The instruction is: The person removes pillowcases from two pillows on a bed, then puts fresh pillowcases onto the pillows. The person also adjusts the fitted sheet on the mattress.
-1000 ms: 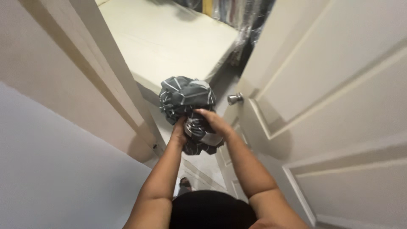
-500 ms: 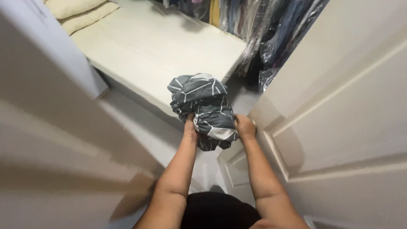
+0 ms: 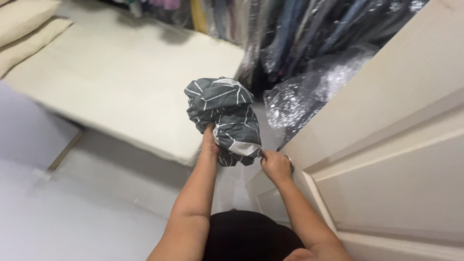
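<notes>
head view. the left hand (image 3: 210,143) is closed around the underside of a bundle (image 3: 223,121) of dark grey cloth with thin white lines, held up at chest height in the doorway. the fingers are buried in the folds, so only the back of the hand and the wrist show. the right hand (image 3: 276,165) sits just beside the bundle's lower right corner, curled into a loose fist and touching or pinching the hanging edge; whether it grips cloth or rests on the knob behind it cannot be told.

the bundle hangs in the air between a pale mattress (image 3: 121,92) on the left and an open cream panelled door (image 3: 386,159) on the right, clear of both. behind it, hanging clothes (image 3: 309,43) in clear plastic covers fill a rail. two beige pillows (image 3: 24,29) lie at the mattress's far left corner.

assessment: the bundle looks soft, light and limp, with no stiffness of its own. loose folds are likely to slip and unroll if held by one edge. a grip from below, gathering several layers, appears the soundest hold, with the second hand steadying the trailing end.
</notes>
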